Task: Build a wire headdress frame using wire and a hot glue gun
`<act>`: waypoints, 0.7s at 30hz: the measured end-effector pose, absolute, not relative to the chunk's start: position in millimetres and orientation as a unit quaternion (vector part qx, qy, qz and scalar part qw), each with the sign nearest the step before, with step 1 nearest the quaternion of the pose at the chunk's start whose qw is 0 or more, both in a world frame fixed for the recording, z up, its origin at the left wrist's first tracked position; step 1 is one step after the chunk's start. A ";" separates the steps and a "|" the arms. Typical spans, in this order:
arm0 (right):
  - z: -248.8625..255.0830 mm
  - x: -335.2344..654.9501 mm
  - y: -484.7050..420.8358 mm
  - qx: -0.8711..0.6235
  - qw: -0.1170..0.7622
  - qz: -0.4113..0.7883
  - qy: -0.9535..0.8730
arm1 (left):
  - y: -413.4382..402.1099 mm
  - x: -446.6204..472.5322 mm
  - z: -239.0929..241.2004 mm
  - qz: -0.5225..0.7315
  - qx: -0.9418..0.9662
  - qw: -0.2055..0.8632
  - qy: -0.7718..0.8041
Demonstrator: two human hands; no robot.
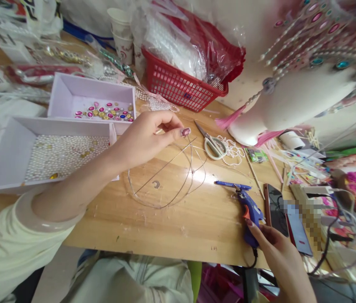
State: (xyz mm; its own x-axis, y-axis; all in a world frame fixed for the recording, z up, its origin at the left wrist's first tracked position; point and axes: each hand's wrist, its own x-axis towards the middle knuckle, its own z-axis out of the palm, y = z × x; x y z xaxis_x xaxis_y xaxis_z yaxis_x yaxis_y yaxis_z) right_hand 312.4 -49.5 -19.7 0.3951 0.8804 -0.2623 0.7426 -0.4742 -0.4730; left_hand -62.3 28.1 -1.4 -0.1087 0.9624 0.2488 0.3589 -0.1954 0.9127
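My left hand (pixel 148 136) pinches the top of a thin wire frame (pixel 168 181) that curves in loops over the wooden table (pixel 178 227). My right hand (pixel 275 248) rests at the table's front right with its fingers on the handle of a blue glue gun (pixel 247 206), which lies on the table with its nozzle pointing left. The glue gun's cord drops off the table edge. A pale bangle sits on my left wrist.
Two lilac trays stand at left: one with pearl beads (pixel 61 155), one with coloured gems (pixel 105 111). Scissors (pixel 212 143) and a pearl string lie behind the wire. A red basket (pixel 180 88), a white mannequin head (pixel 291 101), a phone (pixel 275 210) and clutter fill the back and right.
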 end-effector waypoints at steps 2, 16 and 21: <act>-15.1 321.0 -51.5 -0.816 0.191 0.293 -0.460 | 28.3 -62.2 -1.5 0.498 0.591 0.309 0.555; -18.1 297.4 -44.6 -0.797 0.128 0.285 -0.516 | 29.5 -63.2 -6.0 0.514 0.590 0.336 0.525; -8.7 279.9 -50.1 -0.668 0.392 0.421 -0.473 | 28.6 -62.7 -4.2 0.513 0.597 0.331 0.521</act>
State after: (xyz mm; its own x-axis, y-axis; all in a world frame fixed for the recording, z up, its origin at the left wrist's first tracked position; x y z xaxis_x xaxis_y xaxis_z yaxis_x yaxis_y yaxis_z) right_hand 279.9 -50.1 -8.7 0.1984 0.9613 -0.1910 0.3021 -0.2454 -0.9211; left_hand -62.7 28.6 -4.2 -0.0680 0.9609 0.2684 0.2829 -0.2394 0.9288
